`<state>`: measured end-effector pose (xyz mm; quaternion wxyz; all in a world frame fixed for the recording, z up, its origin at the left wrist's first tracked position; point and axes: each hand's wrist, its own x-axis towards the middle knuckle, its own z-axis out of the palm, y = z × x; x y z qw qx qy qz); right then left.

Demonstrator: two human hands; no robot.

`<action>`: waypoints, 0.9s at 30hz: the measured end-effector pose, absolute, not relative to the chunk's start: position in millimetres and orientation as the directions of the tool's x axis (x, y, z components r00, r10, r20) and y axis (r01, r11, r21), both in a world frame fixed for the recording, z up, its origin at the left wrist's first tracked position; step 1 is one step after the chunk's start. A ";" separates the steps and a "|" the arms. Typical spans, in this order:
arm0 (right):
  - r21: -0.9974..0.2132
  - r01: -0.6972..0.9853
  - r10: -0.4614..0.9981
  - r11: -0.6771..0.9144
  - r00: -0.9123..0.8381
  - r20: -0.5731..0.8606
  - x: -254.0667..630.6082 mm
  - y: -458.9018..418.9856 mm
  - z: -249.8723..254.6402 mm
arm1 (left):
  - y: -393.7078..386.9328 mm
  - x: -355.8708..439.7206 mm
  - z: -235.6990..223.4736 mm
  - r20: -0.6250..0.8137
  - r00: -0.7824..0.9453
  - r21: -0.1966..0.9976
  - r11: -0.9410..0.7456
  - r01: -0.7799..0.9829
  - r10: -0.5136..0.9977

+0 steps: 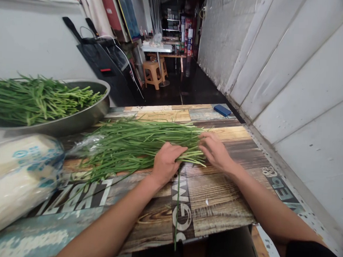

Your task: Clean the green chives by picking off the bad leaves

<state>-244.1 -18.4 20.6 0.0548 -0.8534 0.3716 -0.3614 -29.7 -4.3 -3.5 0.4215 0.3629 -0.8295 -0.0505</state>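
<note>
A loose pile of long green garlic chives lies across the table, pale stem ends pointing right. My left hand is closed round a small bunch at the near side of the pile, its cut ends sticking out past the thumb. One long blade hangs down from under this hand toward the table's near edge. At the stem ends, my right hand has its fingers bent in against the chives; exactly which stems it grips is partly hidden.
More chives fill a wide metal bowl at the left. In front of it lies a clear plastic bag of something white. A blue box-like object rests near the table's far right corner. A pale wall runs along the right.
</note>
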 end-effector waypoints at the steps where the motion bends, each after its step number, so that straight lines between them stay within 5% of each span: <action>1: -0.377 -0.583 -0.676 -0.720 0.467 0.570 -244.9 -18.9 19.8 | -4.4 -29.5 -3.7 0.659 -0.372 0.403 0.724 -0.559 -0.654; 8: -0.326 -0.831 -0.814 -0.450 0.231 0.534 -260.9 -26.7 15.3 | -9.4 -29.2 -6.8 0.520 -0.262 0.585 0.562 -0.584 -0.813; 11: -0.516 -0.723 -0.839 -0.460 0.162 0.520 -252.5 -24.1 14.8 | -10.5 -29.2 -8.1 0.441 -0.236 0.629 0.486 -0.607 -0.866; 16: -0.921 -0.310 -0.964 -0.235 0.200 0.178 -223.3 -14.0 8.8 | -9.6 -29.4 -6.3 0.449 -0.278 0.621 0.521 -0.586 -0.849; 27: -0.851 -0.496 -0.952 -0.176 -0.134 0.275 -257.5 -26.7 26.0 | -6.6 -26.8 -8.2 0.668 -0.348 0.405 0.713 -0.572 -0.658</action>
